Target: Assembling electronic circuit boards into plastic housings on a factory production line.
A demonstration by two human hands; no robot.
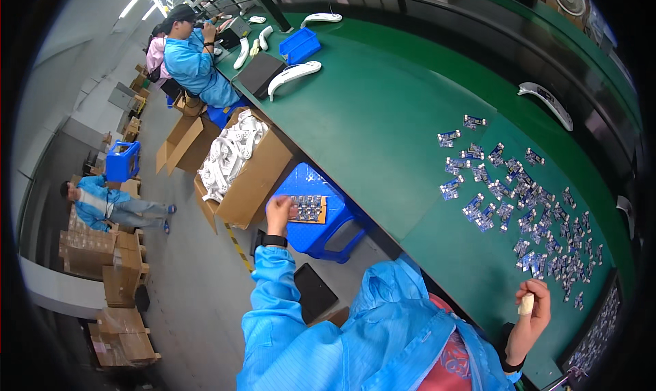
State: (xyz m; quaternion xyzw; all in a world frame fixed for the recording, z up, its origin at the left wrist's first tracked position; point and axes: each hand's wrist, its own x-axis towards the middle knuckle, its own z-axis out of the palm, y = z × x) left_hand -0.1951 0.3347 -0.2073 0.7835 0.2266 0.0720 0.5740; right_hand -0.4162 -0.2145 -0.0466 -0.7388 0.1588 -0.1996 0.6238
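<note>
My left hand (pixel 278 214) reaches out to the left, its fingers closed at the edge of a panel of small circuit boards (pixel 309 210) with an orange-brown border. That panel is over the seat of a blue plastic stool (pixel 301 183); whether it rests on the seat I cannot tell. At the lower right, my right hand (pixel 531 326) is raised by the workbench with curled fingers, a pale cover on one digit. Anything inside its grip is hidden. Just beyond it, many loose blue circuit boards (pixel 540 220) are scattered over the green bench top (pixel 383 131).
A cardboard box (pixel 256 186) full of white curved plastic housings stands left of the bench. Farther along are a blue bin (pixel 299 46), a dark flat box (pixel 261 74) and a seated co-worker (pixel 195 66). A black tray (pixel 594 336) of boards sits at the near right.
</note>
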